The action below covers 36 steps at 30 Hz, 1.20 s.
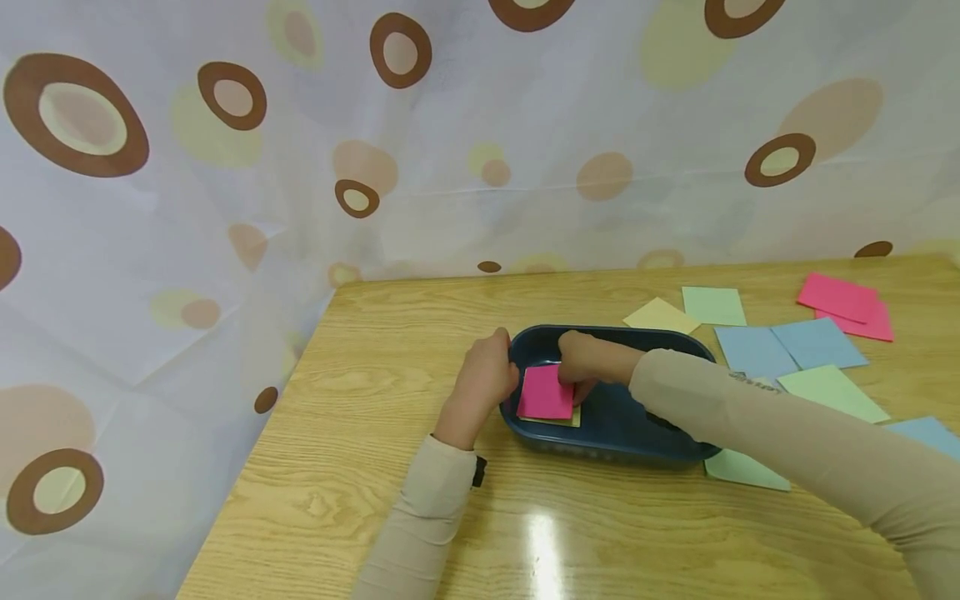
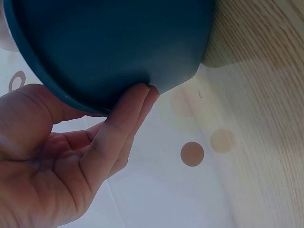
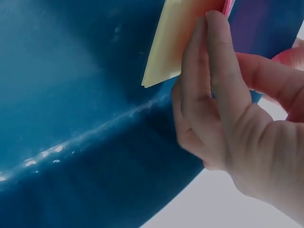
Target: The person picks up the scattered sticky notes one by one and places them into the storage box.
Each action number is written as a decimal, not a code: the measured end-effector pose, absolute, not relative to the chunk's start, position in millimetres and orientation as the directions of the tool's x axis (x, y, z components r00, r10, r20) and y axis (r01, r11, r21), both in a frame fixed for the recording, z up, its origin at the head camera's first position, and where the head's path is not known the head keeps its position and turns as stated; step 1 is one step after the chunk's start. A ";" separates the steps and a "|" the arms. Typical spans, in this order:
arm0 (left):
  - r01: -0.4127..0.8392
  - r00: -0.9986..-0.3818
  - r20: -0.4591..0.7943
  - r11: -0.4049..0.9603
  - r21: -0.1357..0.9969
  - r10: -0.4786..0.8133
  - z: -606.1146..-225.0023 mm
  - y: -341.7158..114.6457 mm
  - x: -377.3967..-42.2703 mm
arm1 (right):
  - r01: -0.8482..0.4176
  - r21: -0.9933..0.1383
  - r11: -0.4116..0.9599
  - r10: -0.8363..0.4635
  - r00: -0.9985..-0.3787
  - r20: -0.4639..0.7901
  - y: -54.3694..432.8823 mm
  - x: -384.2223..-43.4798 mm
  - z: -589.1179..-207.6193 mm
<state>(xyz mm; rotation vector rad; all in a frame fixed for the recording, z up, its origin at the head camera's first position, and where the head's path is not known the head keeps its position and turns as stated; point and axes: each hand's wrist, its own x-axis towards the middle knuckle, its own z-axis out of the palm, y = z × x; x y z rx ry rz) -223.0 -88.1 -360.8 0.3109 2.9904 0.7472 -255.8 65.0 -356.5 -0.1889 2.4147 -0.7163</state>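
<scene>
A dark blue oval plastic tub sits on the table. My left hand grips its left end, thumb at the rim and fingers against the outer wall. Inside the tub, my right hand holds a small stack of square paper notes by its right side. A bright pink note lies on top, with a pale yellow note under it. In the right wrist view the fingers lie against the yellow side, and pink shows at the edge behind them.
Several loose notes lie right of the tub: a yellow note, green notes, blue notes and pink notes. Another green note is partly under the tub's right end. A patterned sheet borders the wooden table behind and at left.
</scene>
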 end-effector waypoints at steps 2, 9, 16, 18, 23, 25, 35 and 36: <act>0.186 -0.979 0.009 0.867 0.463 0.205 -360.8 -87.7 -222.7 | 0.015 -0.494 0.869 -0.275 -0.816 -0.508 63.0 -255.9 -358.0; 0.191 -0.978 0.016 0.870 0.454 0.207 -360.5 -86.4 -221.9 | -0.044 -0.409 0.912 -0.269 -0.815 -0.513 59.4 -256.9 -364.1; 0.190 -0.979 0.019 0.871 0.453 0.203 -362.3 -85.4 -223.0 | -0.045 -0.380 0.924 -0.256 -0.811 -0.526 58.5 -259.8 -368.0; 0.187 -0.979 0.017 0.872 0.453 0.201 -362.6 -85.3 -223.5 | -0.039 -0.376 0.926 -0.252 -0.806 -0.536 58.7 -260.5 -368.5; 0.182 -0.980 0.013 0.875 0.449 0.197 -362.4 -85.4 -223.8 | -0.066 -0.346 0.936 -0.254 -0.808 -0.532 59.9 -259.6 -367.6; 0.178 -0.981 0.010 0.875 0.450 0.195 -362.1 -85.6 -223.8 | -0.123 -0.324 0.938 -0.279 -0.822 -0.496 60.7 -257.7 -366.3; 0.187 -0.979 0.008 0.874 0.448 0.205 -363.2 -87.2 -225.2 | -0.388 -0.227 0.893 -0.448 -0.805 -0.388 53.0 -247.3 -368.2; 0.186 -0.979 0.006 0.874 0.449 0.206 -362.9 -87.0 -225.3 | -0.388 -0.220 0.895 -0.445 -0.805 -0.393 51.8 -246.8 -369.6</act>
